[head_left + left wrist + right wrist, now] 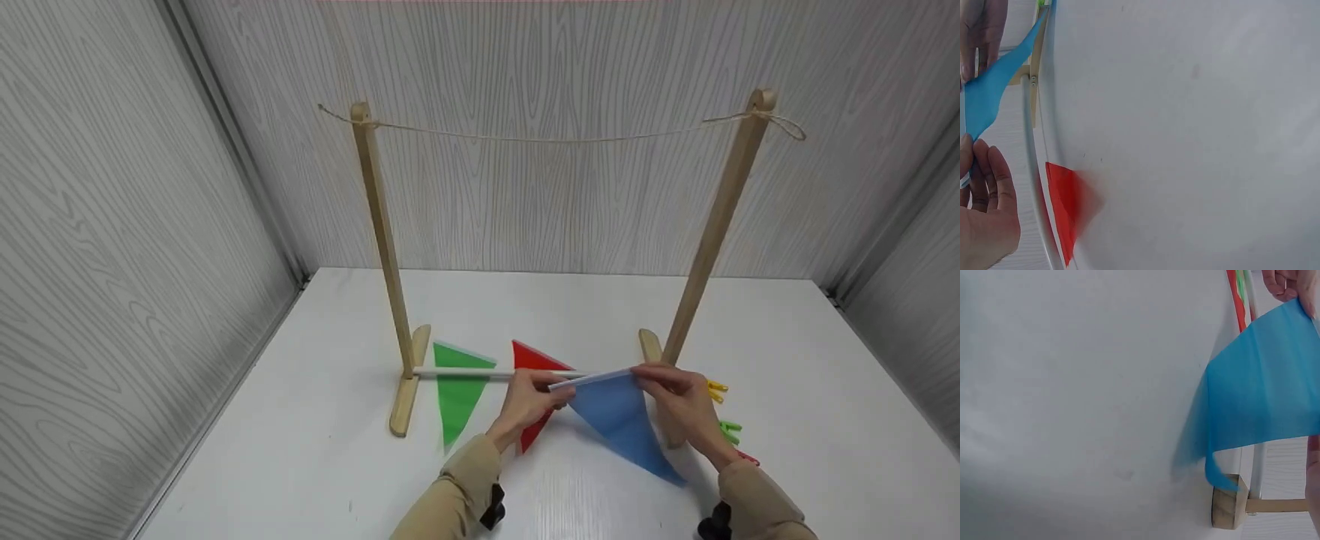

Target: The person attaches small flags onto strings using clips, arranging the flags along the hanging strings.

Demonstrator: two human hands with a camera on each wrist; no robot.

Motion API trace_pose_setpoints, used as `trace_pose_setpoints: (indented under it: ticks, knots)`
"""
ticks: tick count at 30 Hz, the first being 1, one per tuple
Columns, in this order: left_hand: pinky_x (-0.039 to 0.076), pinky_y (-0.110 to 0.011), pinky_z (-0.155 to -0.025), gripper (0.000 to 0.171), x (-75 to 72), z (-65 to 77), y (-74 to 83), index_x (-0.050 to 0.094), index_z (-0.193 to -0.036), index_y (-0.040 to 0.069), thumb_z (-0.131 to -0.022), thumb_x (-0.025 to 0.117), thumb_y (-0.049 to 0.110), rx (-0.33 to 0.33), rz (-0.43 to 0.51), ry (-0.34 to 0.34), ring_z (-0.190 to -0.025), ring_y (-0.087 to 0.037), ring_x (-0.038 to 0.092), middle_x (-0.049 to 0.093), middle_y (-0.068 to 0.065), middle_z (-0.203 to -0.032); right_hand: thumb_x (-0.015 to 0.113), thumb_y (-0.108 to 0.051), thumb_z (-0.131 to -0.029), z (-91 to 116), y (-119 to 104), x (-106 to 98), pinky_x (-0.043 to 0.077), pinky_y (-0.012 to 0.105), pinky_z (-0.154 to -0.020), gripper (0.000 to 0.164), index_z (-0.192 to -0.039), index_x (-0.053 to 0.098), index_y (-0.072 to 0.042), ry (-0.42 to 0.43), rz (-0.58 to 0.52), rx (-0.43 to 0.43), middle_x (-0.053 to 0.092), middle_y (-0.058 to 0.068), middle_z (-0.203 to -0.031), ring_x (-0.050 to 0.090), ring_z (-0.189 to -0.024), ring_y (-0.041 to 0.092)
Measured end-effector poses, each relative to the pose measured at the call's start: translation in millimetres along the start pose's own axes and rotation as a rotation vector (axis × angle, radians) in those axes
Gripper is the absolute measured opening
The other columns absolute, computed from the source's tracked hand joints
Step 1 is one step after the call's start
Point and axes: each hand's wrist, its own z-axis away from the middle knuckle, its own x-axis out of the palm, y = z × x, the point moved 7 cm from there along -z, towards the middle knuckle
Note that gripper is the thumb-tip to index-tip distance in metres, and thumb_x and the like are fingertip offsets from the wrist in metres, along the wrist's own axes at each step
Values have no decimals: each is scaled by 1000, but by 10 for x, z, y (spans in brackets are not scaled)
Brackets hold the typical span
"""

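A blue triangular pennant flag [616,411] with a white top edge is held up between both hands, its tip hanging down to the right. My left hand [523,403] pinches the left end of the white edge. The right end is pinched by my right hand [684,397]. In the left wrist view the pennant [985,104] stretches between the two hands. The right wrist view shows its broad face [1266,382] above the table. Beneath my left hand lies a red pennant [534,358], partly covered. A green pennant [463,386] lies flat farther left.
A wooden stand has a left post [384,240], a right post [718,217] and a white crossbar [472,372] low between them. A sagging string [525,139] ties the post tops together. Yellow [717,389], green [729,430] and red [748,457] clips lie right of my right hand, partly hidden.
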Motion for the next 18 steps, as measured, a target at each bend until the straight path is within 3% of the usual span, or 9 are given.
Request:
trace_pose_setpoints:
  ticks: [4, 9, 18]
  knots:
    - [62, -34, -81, 19, -20, 11, -11, 78, -108, 5, -89, 76, 10, -8, 2, 7, -77, -18, 70, 77, -11, -92, 64, 3, -94, 16, 17, -111, 58, 17, -84, 24, -116, 68, 12, 5, -29, -2, 76, -4, -106, 74, -94, 7]
    - [62, -39, -85, 22, -56, 17, 8, 78, -112, 7, -91, 74, 10, 14, -7, 8, -83, -23, 70, 77, -12, -97, 65, -6, -97, 40, 60, -358, 57, 16, -83, 27, -118, 67, 12, 80, 8, 42, 78, -4, -101, 74, -91, 7]
    - [61, -40, -87, 20, -122, 27, 36, 77, -112, 7, -94, 71, 12, 33, -14, 9, -87, -27, 69, 76, -12, -98, 64, -30, -99, 89, 196, -784, 52, 9, -84, 43, -127, 64, 3, 243, 133, 244, 69, -27, -95, 67, -91, -4]
